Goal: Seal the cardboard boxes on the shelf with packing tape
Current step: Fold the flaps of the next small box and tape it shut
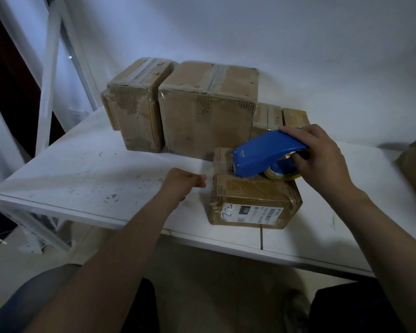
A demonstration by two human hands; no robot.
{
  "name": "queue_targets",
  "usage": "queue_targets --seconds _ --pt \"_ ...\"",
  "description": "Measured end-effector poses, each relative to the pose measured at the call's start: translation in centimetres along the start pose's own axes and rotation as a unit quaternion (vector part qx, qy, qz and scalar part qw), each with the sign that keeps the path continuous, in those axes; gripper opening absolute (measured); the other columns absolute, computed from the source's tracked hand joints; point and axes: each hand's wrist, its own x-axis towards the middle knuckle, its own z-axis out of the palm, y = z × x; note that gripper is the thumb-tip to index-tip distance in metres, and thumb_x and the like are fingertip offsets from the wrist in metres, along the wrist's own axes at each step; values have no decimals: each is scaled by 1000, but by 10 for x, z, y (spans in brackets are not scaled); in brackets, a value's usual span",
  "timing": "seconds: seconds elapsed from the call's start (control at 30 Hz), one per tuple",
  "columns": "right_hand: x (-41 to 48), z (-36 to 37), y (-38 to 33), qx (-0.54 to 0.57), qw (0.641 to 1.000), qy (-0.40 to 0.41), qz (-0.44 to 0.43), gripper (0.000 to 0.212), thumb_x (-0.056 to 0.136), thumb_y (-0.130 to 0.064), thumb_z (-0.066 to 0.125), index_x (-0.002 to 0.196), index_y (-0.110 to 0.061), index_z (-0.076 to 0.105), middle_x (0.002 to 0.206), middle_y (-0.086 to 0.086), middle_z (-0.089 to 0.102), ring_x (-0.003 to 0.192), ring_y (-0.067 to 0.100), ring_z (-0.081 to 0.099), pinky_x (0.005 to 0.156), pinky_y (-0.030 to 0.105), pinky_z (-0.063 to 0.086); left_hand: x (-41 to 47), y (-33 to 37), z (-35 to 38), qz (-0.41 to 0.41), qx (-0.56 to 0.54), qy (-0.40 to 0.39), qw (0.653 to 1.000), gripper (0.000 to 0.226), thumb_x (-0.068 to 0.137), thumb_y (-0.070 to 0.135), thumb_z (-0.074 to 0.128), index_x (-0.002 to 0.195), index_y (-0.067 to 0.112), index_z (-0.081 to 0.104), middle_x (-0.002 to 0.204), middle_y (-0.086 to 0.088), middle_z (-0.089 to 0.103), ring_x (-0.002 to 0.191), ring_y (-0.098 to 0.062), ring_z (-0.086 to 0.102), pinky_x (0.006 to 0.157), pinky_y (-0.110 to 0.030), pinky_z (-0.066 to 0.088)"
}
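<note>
Tape dispenser [262,152] rests on the near box [252,198], gripped by your right hand [322,159]. Your left hand [183,182] pinches the tape strip [211,173] just left of it.

Small box [252,200] at shelf [82,169] front edge, tape dispenser [262,153] atop it; tall box [135,111] beside wide box [207,114] behind.

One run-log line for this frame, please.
step: taping small box | right hand: grips blue tape dispenser on box top | left hand: curled, apparently pinching tape end
</note>
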Motion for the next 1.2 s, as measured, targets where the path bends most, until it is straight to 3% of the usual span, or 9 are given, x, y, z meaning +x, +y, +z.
queue_targets --seconds 0.23,0.4,0.53,0.63,0.83,0.93,1.03,1.13,1.2 --pt "0 0 -2 -3 1000 -2 15 70 86 1 65 140 -41 50 126 -1 52 109 22 54 83 47 55 3 -5 21 22 -4 12 1000 26 86 36 77 80 10 78 60 10 68 40 7 52 52 -23 34" --pt "-1 0 -4 -3 1000 -4 17 70 87 1 65 141 -41 50 126 -1 51 108 22 53 82 47 56 12 -8 24 73 131 34 988 39 87 53 68 62 24 73 63 8 70 65 -13 63 65 -27 44" --pt "-2 0 -6 -10 1000 -4 13 69 86 2 65 140 -40 51 126 -1 51 109 23 53 82 47 56 16 -19 32 72 253 13 965 54 100 56 44 76 13 67 72 -2 67 68 -19 62 62 -29 40" --pt "-1 0 -4 -6 1000 -3 13 70 86 3 65 140 -39 51 126 -1 51 109 23 53 82 45 56 17 -17 27 68 297 -19 952 36 102 38 45 96 10 67 91 -6 68 80 -19 62 68 -30 43" --pt "-2 0 -1 -1 1000 -4 11 68 87 2 65 141 -37 51 127 2 52 109 25 54 84 45 55 -27 32 20 224 141 47 963 36 107 27 35 130 12 58 118 -1 61 101 -11 56 87 -30 39" --pt "0 -1 2 13 1000 -10 13 70 86 3 64 141 -38 51 128 3 53 111 25 53 88 46 54 -43 23 28 290 196 -68 934 60 107 40 35 159 17 16 165 1 20 148 -13 26 118 -38 27" --pt "0 -2 4 31 999 -12 6 71 84 4 63 141 -38 51 129 2 55 112 25 54 89 46 54 -37 3 39 277 205 -120 931 79 103 51 40 159 26 -9 167 7 -12 152 -11 4 123 -42 17" --pt "-1 -1 5 39 999 -13 1 72 84 5 62 141 -38 51 130 1 55 112 25 54 89 45 53 -38 -4 46 226 105 -135 959 87 92 68 46 156 42 -6 164 -8 21 146 -25 33 116 -53 35" --pt "-1 0 7 49 999 -10 1 72 84 6 62 141 -37 51 130 0 55 113 24 53 90 43 53 -39 -2 47 221 57 -146 963 75 96 55 50 154 46 4 146 -6 49 125 -19 58 104 -48 49"
